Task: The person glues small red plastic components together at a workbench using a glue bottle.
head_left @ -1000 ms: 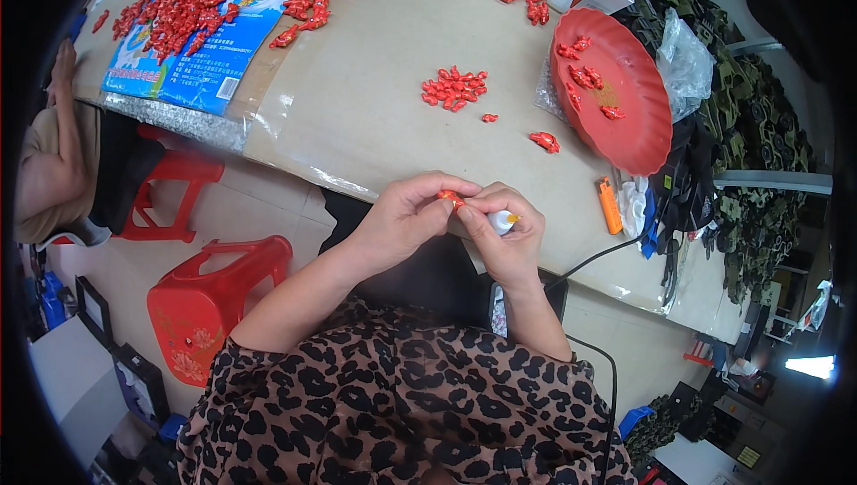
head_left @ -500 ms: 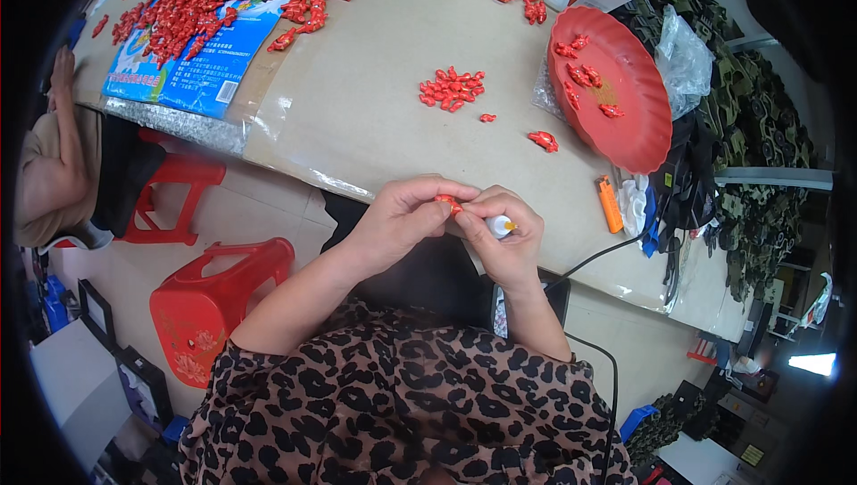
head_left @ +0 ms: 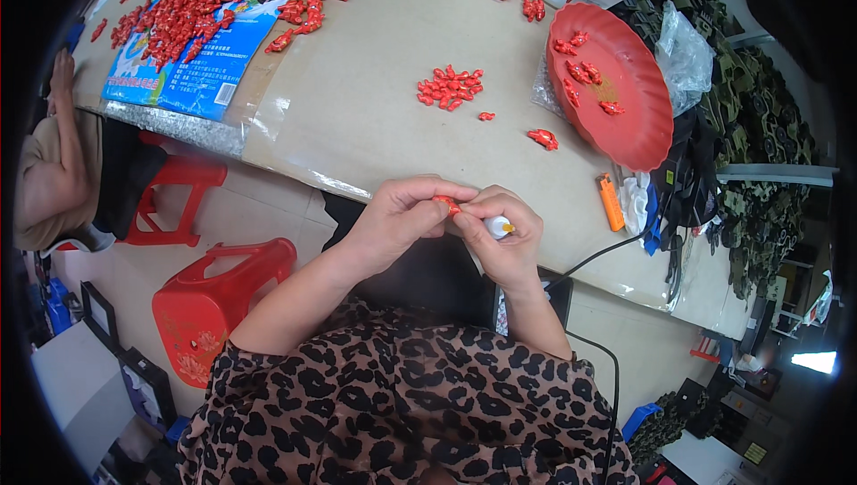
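Just off the table's front edge, both hands meet around a small glossy red figurine (head_left: pixel 448 206). My left hand (head_left: pixel 393 220) is closed, pinching it between thumb and fingers. The fingertips of my right hand (head_left: pixel 506 251) press on the same piece from the other side. Tucked in that right hand is a small white squeeze bottle (head_left: pixel 497 227) with a yellowish tip. Fingers hide most of the figurine, so its shape is hard to read. Beyond the hands, a cluster of small red pieces (head_left: pixel 449 88) lies on the table, with a single red figurine (head_left: pixel 543 139) to its right.
A red scalloped tray (head_left: pixel 638 97) holds several red figurines. An orange lighter (head_left: pixel 611 203) lies near the right edge. At the far left, a big heap of red figurines (head_left: pixel 192 16) covers blue cardboard (head_left: pixel 201 83). A red stool (head_left: pixel 201 315) and another person's arm (head_left: pixel 67 137) are at left.
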The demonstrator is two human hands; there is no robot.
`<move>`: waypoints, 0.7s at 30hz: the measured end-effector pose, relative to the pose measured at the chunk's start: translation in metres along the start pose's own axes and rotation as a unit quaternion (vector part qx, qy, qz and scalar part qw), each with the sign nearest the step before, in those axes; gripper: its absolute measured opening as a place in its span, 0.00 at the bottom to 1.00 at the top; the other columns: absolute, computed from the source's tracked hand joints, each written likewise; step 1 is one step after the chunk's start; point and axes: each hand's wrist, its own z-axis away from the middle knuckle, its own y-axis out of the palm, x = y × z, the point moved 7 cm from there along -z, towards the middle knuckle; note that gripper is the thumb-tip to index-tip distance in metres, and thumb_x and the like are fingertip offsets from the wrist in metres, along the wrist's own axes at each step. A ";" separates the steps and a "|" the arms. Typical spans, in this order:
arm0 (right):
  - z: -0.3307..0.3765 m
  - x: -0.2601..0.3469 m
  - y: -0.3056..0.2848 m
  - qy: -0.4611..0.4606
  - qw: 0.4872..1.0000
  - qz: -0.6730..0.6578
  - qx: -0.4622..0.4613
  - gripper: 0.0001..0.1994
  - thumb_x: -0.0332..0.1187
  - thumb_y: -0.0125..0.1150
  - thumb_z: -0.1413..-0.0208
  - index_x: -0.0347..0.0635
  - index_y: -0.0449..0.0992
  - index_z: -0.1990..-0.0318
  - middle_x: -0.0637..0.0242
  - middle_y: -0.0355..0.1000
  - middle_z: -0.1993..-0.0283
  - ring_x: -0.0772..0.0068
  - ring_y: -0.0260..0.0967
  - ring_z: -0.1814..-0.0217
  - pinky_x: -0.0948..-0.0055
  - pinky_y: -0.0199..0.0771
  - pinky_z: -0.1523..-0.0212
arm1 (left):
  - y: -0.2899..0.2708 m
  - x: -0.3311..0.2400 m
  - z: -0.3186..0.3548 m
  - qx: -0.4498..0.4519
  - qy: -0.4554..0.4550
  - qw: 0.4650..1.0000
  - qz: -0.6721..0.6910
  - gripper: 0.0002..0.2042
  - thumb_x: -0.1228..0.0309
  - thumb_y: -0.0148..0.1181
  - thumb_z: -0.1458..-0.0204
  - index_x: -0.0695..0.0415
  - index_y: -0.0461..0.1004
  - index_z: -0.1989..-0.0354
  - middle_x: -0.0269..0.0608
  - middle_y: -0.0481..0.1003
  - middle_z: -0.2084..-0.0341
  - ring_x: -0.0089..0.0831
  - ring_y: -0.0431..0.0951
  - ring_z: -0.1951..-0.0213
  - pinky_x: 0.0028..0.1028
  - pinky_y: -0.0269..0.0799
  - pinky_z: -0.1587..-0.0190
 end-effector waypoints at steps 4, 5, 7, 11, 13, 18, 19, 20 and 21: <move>0.000 0.001 0.001 -0.004 1.000 0.005 0.006 0.05 0.19 0.59 0.61 0.35 0.70 0.76 0.64 0.68 0.77 0.76 0.65 0.75 0.81 0.63 0.75 | 0.000 -0.002 0.001 -0.007 0.003 1.000 -0.006 0.12 0.76 0.44 0.52 0.63 0.70 0.60 0.31 0.69 0.75 0.13 0.64 0.76 0.12 0.60 0.73; -0.001 0.001 0.001 -0.004 1.000 0.005 0.006 0.05 0.19 0.59 0.61 0.35 0.70 0.76 0.64 0.68 0.77 0.76 0.65 0.75 0.81 0.63 0.75 | 0.000 -0.003 0.000 -0.014 0.004 1.000 -0.013 0.12 0.77 0.44 0.53 0.63 0.70 0.60 0.31 0.69 0.75 0.13 0.63 0.76 0.12 0.60 0.74; -0.001 0.003 0.001 -0.019 1.000 0.016 0.009 0.05 0.19 0.59 0.61 0.35 0.70 0.76 0.64 0.68 0.77 0.76 0.65 0.76 0.81 0.63 0.75 | 0.000 -0.003 0.000 -0.012 0.008 1.000 -0.015 0.12 0.77 0.44 0.53 0.64 0.70 0.60 0.31 0.69 0.76 0.13 0.64 0.76 0.13 0.61 0.73; 0.000 0.003 0.002 -0.029 0.999 0.022 0.009 0.05 0.18 0.59 0.62 0.35 0.70 0.76 0.64 0.68 0.77 0.75 0.65 0.76 0.81 0.63 0.75 | 0.002 -0.004 0.001 -0.022 0.006 1.000 0.002 0.12 0.78 0.44 0.54 0.65 0.70 0.61 0.32 0.70 0.75 0.13 0.66 0.75 0.14 0.64 0.70; 0.000 0.003 0.002 -0.026 0.999 0.019 0.009 0.05 0.19 0.59 0.62 0.35 0.70 0.76 0.64 0.68 0.77 0.75 0.65 0.76 0.81 0.63 0.76 | 0.004 -0.007 0.001 -0.024 0.009 1.000 0.011 0.12 0.78 0.44 0.54 0.65 0.70 0.61 0.33 0.70 0.75 0.14 0.67 0.74 0.14 0.65 0.69; 0.001 0.000 0.003 -0.006 1.000 0.010 0.006 0.04 0.19 0.59 0.61 0.36 0.71 0.76 0.66 0.67 0.77 0.78 0.62 0.76 0.82 0.61 0.73 | 0.002 -0.006 0.002 -0.018 0.020 0.999 0.016 0.12 0.79 0.44 0.54 0.66 0.70 0.62 0.35 0.71 0.73 0.15 0.68 0.73 0.15 0.66 0.68; 0.001 0.000 0.003 -0.008 1.000 0.011 0.008 0.04 0.19 0.59 0.61 0.36 0.71 0.76 0.66 0.67 0.77 0.78 0.62 0.76 0.82 0.62 0.72 | 0.002 -0.006 0.002 -0.015 0.023 1.000 0.015 0.12 0.79 0.44 0.54 0.66 0.70 0.62 0.35 0.71 0.73 0.15 0.68 0.73 0.14 0.66 0.68; 0.001 0.000 0.003 -0.008 1.000 0.011 0.007 0.04 0.19 0.59 0.61 0.36 0.71 0.76 0.66 0.67 0.77 0.78 0.62 0.76 0.82 0.62 0.72 | 0.002 -0.006 0.001 -0.011 0.025 1.000 0.015 0.12 0.79 0.44 0.54 0.66 0.70 0.62 0.35 0.71 0.73 0.14 0.68 0.73 0.14 0.65 0.68; 0.002 0.000 0.002 -0.011 1.000 0.013 0.006 0.04 0.19 0.59 0.61 0.36 0.71 0.76 0.66 0.67 0.77 0.78 0.63 0.75 0.82 0.62 0.72 | 0.003 -0.006 0.001 -0.011 0.025 1.000 0.015 0.12 0.79 0.44 0.54 0.66 0.70 0.62 0.35 0.71 0.73 0.14 0.68 0.73 0.14 0.65 0.68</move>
